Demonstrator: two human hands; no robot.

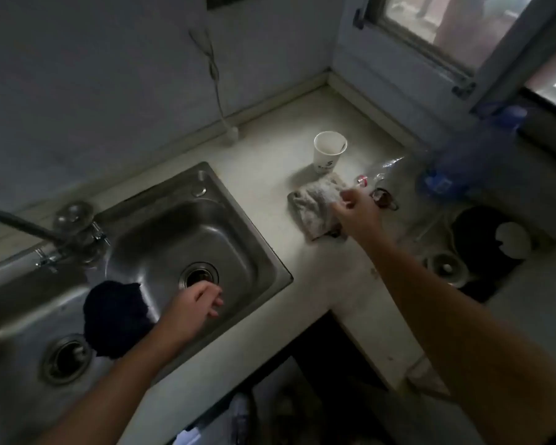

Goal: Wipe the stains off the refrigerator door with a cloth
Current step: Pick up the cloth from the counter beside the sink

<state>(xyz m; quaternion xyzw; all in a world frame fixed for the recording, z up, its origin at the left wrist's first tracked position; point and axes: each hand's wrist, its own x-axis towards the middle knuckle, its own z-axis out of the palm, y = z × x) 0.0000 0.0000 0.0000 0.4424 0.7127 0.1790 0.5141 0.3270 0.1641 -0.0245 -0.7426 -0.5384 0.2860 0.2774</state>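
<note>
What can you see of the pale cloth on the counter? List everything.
The pale cloth is a whitish-grey rag, seemingly worn terry, crumpled into a rough rectangle. It lies on the light countertop, right of the sink and just in front of the paper cup. The right hand covers its right side, fingers curled onto the upper right edge, apparently pinching it. Something dark shows at its near right corner; unclear what. Wetness cannot be judged.

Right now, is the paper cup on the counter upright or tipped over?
Upright: the paper cup stands on its base on the counter, open rim facing up, just behind the cloth.
</note>
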